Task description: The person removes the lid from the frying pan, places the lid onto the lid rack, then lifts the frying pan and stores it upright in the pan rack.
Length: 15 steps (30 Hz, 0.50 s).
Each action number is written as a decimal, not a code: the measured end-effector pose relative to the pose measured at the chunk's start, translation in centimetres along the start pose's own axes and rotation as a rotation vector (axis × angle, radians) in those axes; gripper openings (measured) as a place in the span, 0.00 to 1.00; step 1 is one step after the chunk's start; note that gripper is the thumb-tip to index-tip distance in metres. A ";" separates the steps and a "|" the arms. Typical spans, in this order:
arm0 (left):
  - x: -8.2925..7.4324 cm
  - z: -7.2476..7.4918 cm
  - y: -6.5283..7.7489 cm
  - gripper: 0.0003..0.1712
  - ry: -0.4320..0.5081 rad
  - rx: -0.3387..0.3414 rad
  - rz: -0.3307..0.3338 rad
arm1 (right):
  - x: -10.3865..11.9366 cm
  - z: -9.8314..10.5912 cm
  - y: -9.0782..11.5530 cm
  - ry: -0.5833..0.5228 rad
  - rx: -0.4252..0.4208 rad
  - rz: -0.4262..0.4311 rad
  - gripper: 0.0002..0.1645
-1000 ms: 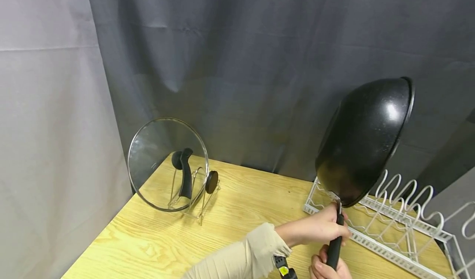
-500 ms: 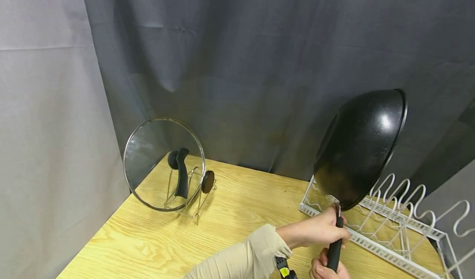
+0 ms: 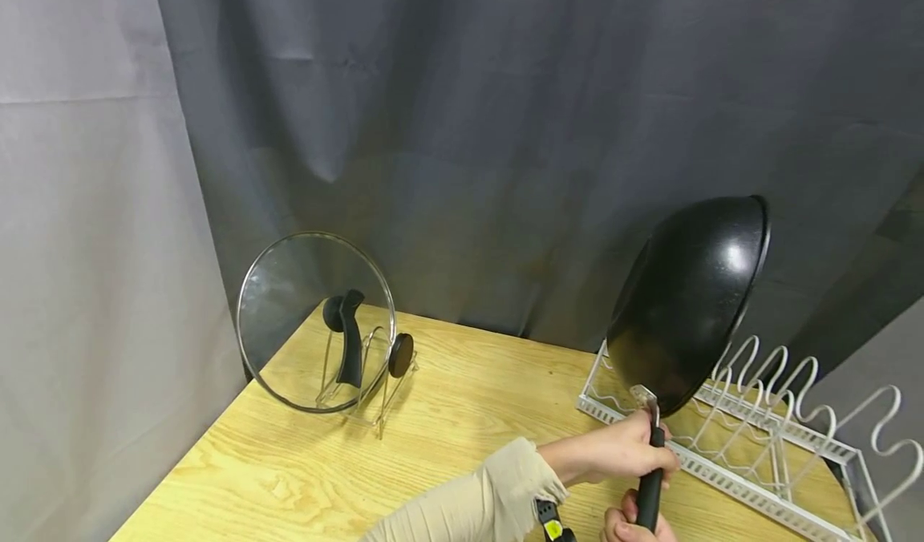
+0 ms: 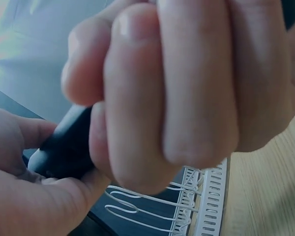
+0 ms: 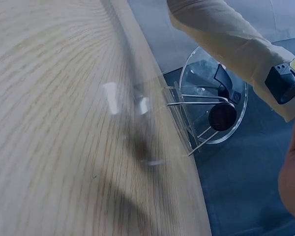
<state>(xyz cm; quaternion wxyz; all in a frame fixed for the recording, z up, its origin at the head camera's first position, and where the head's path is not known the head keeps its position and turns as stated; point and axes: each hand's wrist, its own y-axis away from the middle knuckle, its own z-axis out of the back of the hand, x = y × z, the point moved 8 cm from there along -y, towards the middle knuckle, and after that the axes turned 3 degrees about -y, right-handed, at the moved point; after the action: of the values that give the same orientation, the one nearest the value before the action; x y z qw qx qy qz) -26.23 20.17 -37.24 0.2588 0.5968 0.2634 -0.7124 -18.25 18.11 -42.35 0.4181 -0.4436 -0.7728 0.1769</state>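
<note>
A black wok (image 3: 686,309) is tilted on its side above the left end of a white wire rack (image 3: 751,482), its rounded outside facing left. My left hand (image 3: 622,449) grips the upper part of the black handle (image 3: 650,490), close to the metal bracket. Lower on the same handle, my right hand (image 3: 635,519) holds its end, partly cut off by the frame. The left wrist view has the curled fingers (image 4: 172,93) of my left hand in front, with my right hand (image 4: 44,191) behind them around the handle (image 4: 69,145).
A glass lid (image 3: 289,317) with a black handle leans upright in a small wire stand (image 3: 382,406) at the table's back left. Grey curtains (image 3: 462,165) close off the back and side of the wooden table (image 3: 447,398). Looped white dividers (image 3: 801,390) rise along the rack.
The wok has come down toward the rack and a little to the left in the head view. Both hands keep their hold on its handle. The head view has shifted slightly.
</note>
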 end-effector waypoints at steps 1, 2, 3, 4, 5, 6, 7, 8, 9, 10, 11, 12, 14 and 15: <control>0.1 0.0 -0.1 0.15 0.009 -0.004 0.005 | 0.0 0.0 0.0 -0.006 0.004 0.000 0.13; 0.3 0.0 -0.1 0.15 0.017 -0.006 0.009 | 0.1 0.0 0.0 -0.001 0.005 0.001 0.13; 0.4 0.0 -0.2 0.15 0.025 -0.006 0.013 | 0.1 0.1 0.1 0.009 0.004 -0.001 0.13; 0.5 -0.1 -0.3 0.15 0.033 -0.001 0.016 | 0.1 0.1 0.1 0.022 0.004 -0.001 0.13; 0.6 -0.1 -0.3 0.16 0.036 0.001 0.021 | 0.1 0.1 0.1 0.028 0.004 -0.002 0.12; 0.7 -0.1 -0.4 0.16 0.035 0.001 0.024 | 0.1 0.1 0.1 0.030 0.005 -0.004 0.12; 0.8 -0.2 -0.5 0.16 0.039 0.004 0.027 | 0.1 0.1 0.2 0.029 0.003 -0.008 0.11; 1.0 -0.2 -0.5 0.16 0.044 0.007 0.029 | 0.2 0.2 0.2 0.032 0.002 -0.009 0.10; 1.1 -0.3 -0.6 0.16 0.049 0.009 0.032 | 0.2 0.2 0.3 0.028 0.001 -0.013 0.10; 1.2 -0.3 -0.6 0.16 0.051 0.009 0.036 | 0.2 0.3 0.4 0.026 -0.004 -0.016 0.10; 1.4 -0.3 -0.7 0.16 0.048 0.006 0.039 | 0.2 0.4 0.5 0.018 -0.010 -0.022 0.10; 1.5 -0.3 -0.7 0.16 0.049 0.004 0.042 | 0.2 0.4 0.6 0.017 -0.014 -0.028 0.09; 1.9 -0.3 -0.8 0.16 0.047 0.001 0.052 | 0.2 0.6 0.7 0.019 -0.015 -0.043 0.10; 2.1 -0.3 -0.8 0.16 0.039 -0.002 0.060 | 0.1 0.6 0.7 0.020 -0.022 -0.051 0.09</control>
<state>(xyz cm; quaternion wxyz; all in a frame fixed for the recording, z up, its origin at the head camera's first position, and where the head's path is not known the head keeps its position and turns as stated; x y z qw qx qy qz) -26.86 20.86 -39.32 0.2757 0.6180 0.2511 -0.6921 -18.40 18.69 -43.13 0.4252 -0.4301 -0.7814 0.1534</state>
